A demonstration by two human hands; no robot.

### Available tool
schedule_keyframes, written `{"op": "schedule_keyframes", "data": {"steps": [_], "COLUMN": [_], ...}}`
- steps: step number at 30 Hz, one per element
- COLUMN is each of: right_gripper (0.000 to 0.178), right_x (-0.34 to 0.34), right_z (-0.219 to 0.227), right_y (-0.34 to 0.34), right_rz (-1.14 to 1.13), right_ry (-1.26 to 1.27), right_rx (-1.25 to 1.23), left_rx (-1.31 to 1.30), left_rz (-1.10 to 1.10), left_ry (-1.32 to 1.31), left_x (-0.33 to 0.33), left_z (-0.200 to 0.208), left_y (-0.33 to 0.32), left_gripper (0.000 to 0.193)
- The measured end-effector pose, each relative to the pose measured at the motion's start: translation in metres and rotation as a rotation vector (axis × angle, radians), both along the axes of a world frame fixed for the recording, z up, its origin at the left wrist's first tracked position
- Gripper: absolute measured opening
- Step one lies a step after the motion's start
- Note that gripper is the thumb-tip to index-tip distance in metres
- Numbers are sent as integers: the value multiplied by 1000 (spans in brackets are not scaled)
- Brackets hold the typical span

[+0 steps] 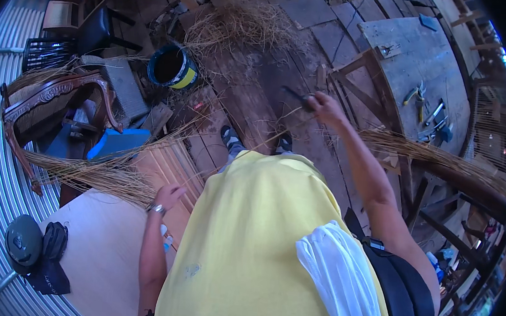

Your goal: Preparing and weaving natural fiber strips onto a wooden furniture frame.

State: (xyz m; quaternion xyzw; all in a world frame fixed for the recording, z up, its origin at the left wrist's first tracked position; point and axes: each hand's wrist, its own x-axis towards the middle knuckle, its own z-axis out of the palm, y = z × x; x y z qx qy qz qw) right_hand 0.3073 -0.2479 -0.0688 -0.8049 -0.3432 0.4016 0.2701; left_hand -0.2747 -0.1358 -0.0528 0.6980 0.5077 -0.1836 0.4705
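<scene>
My right hand [326, 108] is raised ahead and to the right, wrapped round a knife [294, 94] whose dark blade points left. A thin pale rattan strip [262, 142] runs from beside that hand down to the left, across the front of my yellow shirt. My left hand [169, 196], with a watch at the wrist, is low on the left with its fingers closed at the strip's other end. Just beyond it lies a loose bundle of rattan strips [102, 177], over a pale board and reddish wooden slats [167, 168].
A dark bucket [173, 67] with a yellow label stands ahead left, near a carved chair frame [57, 99]. Rattan shavings [241, 29] cover the far floor. On the right, a worktable [421, 58] carries pliers [416, 92] and other tools; another rattan bundle [430, 152] lies nearer.
</scene>
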Motion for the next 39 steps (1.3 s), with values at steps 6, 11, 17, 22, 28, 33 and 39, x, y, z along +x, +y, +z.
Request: {"op": "schedule_keyframes", "data": {"steps": [6, 11, 17, 22, 28, 33, 39], "right_gripper": [27, 26, 26, 66, 82, 85, 78], "right_x": [34, -24, -79, -84, -79, -85, -82], "right_z": [20, 72, 112, 130, 133, 117, 105], "right_y": [-2, 28, 33, 21, 1, -5, -3], "right_rz": [115, 322, 436, 420, 333, 356, 302], "right_ry": [-139, -63, 80, 84, 168, 166, 268], "right_rx": [72, 159, 315, 241, 160, 197, 177], "left_rx": [-285, 216, -606, -1118, -1198, -984, -97], "left_rz": [-383, -27, 391, 6, -222, -453, -112], "left_ry": [655, 203, -774, -774, -527, -530, -561], "left_x": [-212, -19, 261, 350, 355, 376, 367], "left_z": [-43, -21, 49, 40, 45, 30, -1], "left_y": [-4, 40, 80, 87, 80, 77, 112], "left_gripper": [38, 61, 59, 56, 41, 27, 37]}}
